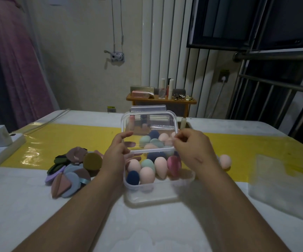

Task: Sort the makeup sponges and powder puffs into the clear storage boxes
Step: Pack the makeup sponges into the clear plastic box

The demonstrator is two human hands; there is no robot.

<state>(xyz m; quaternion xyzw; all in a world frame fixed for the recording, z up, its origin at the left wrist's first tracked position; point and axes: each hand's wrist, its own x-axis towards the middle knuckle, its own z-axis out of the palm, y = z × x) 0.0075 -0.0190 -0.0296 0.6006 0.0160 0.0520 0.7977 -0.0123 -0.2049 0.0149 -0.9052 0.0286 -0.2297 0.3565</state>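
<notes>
- Clear storage box (152,197) sits mid-table (38,215), open, packed with egg-shaped sponges (147,174) in peach, teal, navy and pink
- Most sponges stand roughly on end; one peach teardrop sponge (160,166) leans with its narrow tip toward the near wall
- Lid (147,122) held above the far half of the box, tilted: near edge low over the sponges, far edge with its latch flap raised
- Left hand (117,151) grips the lid's left edge, thumb on top, fingers curled beneath
- Right hand (192,146) pinches the lid's near right corner between thumb and fingertips
- Powder puffs (70,170) lie in a loose overlapping heap left of the box
- One lone peach sponge (225,160) lies on the table right of the right hand, outside the box
- Translucent box-like thing (283,188) at far right, too blurred to tell more
</notes>
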